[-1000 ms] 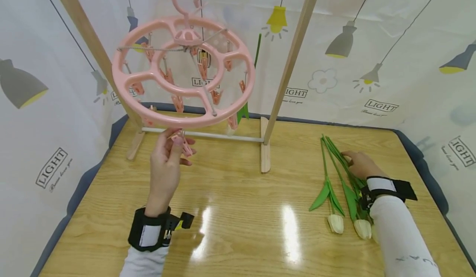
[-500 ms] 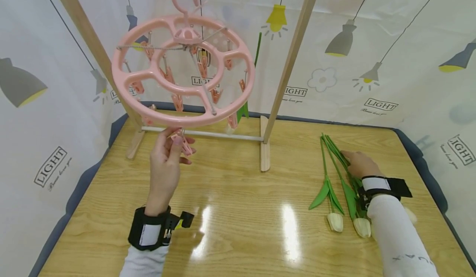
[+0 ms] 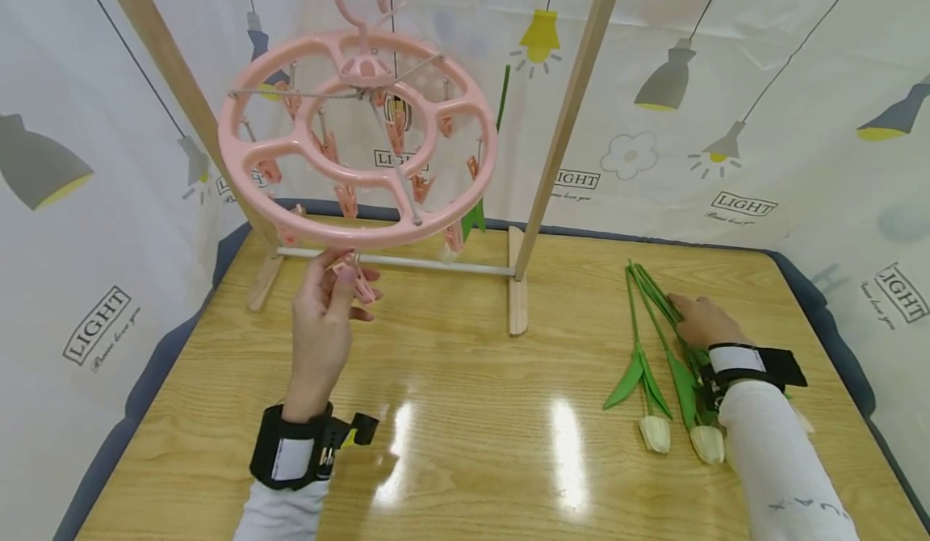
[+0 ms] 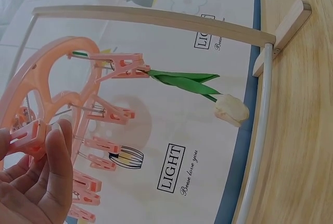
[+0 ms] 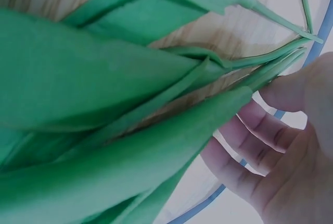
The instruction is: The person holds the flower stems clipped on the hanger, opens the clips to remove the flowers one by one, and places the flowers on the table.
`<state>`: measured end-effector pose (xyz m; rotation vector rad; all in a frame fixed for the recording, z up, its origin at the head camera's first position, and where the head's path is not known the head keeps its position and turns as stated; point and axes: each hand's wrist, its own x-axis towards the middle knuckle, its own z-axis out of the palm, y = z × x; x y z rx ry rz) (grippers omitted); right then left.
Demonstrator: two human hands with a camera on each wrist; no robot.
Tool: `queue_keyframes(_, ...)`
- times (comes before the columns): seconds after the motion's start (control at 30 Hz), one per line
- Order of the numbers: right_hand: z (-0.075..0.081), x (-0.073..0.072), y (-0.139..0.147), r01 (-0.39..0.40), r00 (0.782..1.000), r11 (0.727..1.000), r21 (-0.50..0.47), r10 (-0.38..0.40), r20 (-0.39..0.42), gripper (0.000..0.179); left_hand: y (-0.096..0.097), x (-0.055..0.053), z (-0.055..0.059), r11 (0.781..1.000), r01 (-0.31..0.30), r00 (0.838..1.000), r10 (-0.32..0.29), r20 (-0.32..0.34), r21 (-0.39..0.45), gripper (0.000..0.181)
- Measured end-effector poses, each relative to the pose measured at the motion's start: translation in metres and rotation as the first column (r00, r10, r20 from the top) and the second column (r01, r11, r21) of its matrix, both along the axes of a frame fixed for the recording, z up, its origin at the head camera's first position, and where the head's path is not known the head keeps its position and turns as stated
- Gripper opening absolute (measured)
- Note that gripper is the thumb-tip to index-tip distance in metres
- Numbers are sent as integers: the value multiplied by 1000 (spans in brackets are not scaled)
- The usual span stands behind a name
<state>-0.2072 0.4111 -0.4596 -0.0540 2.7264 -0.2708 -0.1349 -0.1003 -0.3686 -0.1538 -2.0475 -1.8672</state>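
Observation:
My left hand (image 3: 323,331) pinches a pink clothespin (image 3: 354,278) that hangs under the front rim of a round pink clip hanger (image 3: 320,234). Thumb and fingertips press its handle end in the left wrist view. Another clothespin (image 4: 122,66) on the hanger grips a white artificial tulip (image 4: 231,109), bloom down. At the right of the table my right hand (image 3: 708,323) is on a bunch of white tulips (image 3: 683,387). In the right wrist view its thumb and fingertips pinch a green stem (image 5: 278,67) near the thin end. My forearm covers part of the bunch.
The hanger hangs on a wooden rack (image 3: 567,121) with a white lower bar (image 3: 436,265) and wooden feet (image 3: 517,315). More pink clothespins dangle around the ring. A lamp-patterned curtain (image 3: 726,153) stands behind the wooden table (image 3: 472,412).
My right hand and forearm have shifted slightly left over the stems, and a pale bloom shows to the right of the sleeve. The left hand holds its pinch in place.

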Motion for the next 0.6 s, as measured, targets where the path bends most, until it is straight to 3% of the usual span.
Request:
queue_keyframes(0.5,8,3,4,-13,999,999,-47,15,40,55,0,1,2,1000,18,1000,-18,-3,8,36)
queue_keyframes(0.6,8,1,4,-24,1000,999,-48,24,0,52,-1,3,4,999,42,999,-42,-18,21,35)
